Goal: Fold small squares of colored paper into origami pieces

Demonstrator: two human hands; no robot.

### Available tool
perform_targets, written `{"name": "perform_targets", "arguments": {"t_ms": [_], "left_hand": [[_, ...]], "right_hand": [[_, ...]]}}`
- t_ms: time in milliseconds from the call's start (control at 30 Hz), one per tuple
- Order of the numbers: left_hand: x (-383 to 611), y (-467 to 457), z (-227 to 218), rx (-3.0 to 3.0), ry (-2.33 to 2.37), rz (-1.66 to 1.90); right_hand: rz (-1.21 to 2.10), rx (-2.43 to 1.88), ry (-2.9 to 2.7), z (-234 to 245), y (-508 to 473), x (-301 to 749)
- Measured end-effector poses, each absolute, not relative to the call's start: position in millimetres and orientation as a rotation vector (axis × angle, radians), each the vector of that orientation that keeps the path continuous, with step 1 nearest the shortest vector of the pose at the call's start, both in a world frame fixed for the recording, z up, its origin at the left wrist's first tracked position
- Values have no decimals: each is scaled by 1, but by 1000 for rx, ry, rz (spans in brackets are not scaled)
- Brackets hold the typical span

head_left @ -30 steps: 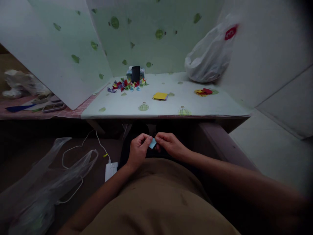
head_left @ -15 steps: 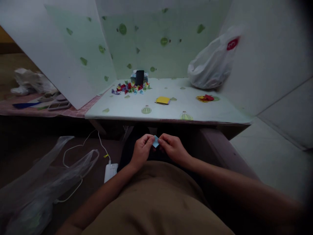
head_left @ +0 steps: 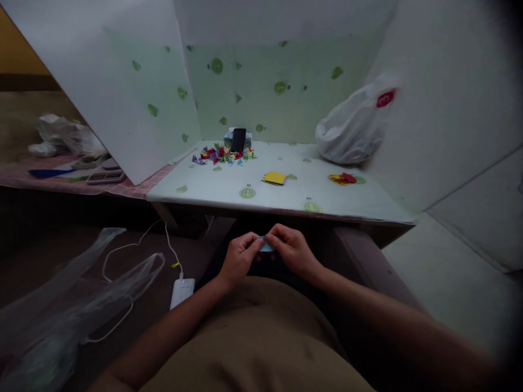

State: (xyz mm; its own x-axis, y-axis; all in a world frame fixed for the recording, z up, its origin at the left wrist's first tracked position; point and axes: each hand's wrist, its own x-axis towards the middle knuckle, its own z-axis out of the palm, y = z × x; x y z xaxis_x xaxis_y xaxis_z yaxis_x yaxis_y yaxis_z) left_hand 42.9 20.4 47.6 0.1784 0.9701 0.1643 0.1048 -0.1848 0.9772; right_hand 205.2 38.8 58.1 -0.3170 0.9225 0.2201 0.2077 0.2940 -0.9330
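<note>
A small piece of light blue folded paper [head_left: 267, 247] is pinched between my two hands, low over my lap and in front of the table edge. My left hand [head_left: 242, 256] grips its left side with thumb and fingers. On the other side, my right hand [head_left: 293, 249] holds the upper right part, its thumb and forefinger close to the left thumb. My fingers cover much of the paper, so its exact fold is hidden. On the table lie a pile of colourful folded paper cranes [head_left: 223, 154] and a stack of square paper [head_left: 274, 178] with a yellow sheet on top.
Behind the cranes a black phone [head_left: 238, 140] leans on a tissue box [head_left: 227, 140]. Red and yellow paper pieces [head_left: 343, 178] lie at right, before a white plastic bag [head_left: 347, 133]. A white power bank [head_left: 182, 292] with a cable and a clear plastic bag [head_left: 87, 305] are at lower left.
The blue paper has tilted from a visible diamond shape to a narrower strip, and my thumbs have come closer together. The camera view has shifted slightly upward.
</note>
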Motion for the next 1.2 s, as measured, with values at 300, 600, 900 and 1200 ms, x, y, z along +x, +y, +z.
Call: {"name": "perform_targets", "arguments": {"t_ms": [300, 600, 900, 1200], "left_hand": [[44, 29, 49, 1565, 1157, 1313], [40, 32, 52, 1440, 1003, 1203], [42, 27, 34, 1327, 997, 1225], [40, 25, 25, 1354, 1021, 1202]], "right_hand": [[1249, -980, -1713, 70, 39, 203], [1069, -1054, -1664, 72, 42, 201], [1231, -1002, -1650, 61, 42, 202], [1356, -957, -1682, 50, 46, 205]]}}
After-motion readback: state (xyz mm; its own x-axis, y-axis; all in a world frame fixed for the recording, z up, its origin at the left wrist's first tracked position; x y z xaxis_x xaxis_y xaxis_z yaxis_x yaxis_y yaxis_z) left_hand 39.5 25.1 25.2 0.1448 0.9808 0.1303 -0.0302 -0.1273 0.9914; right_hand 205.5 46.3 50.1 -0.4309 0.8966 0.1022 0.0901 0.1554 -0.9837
